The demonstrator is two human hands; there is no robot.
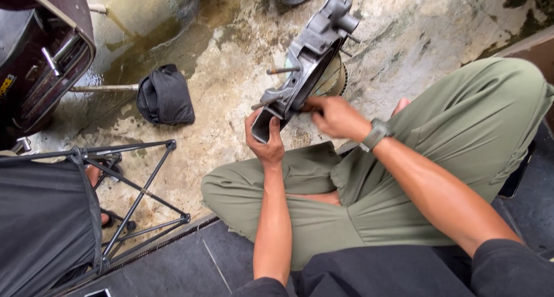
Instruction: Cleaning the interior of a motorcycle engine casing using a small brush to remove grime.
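Observation:
A long grey metal engine casing (pixel 311 49) stands tilted on edge over the wet concrete floor (pixel 231 72), with bolts sticking out of its side. My left hand (pixel 264 141) grips the casing's near lower end from below. My right hand (pixel 336 117), with a watch on the wrist, is closed against the casing's inner face just right of the left hand; whether it holds a small tool or rag is blurred. I sit cross-legged in olive trousers (pixel 404 176) right behind the casing.
A black folded cloth (pixel 165 95) lies on the floor to the left. A black folding metal frame (pixel 138 193) stands at lower left beside another person in dark clothing (pixel 46 222). A dark red vehicle body (pixel 40 49) fills the upper left corner.

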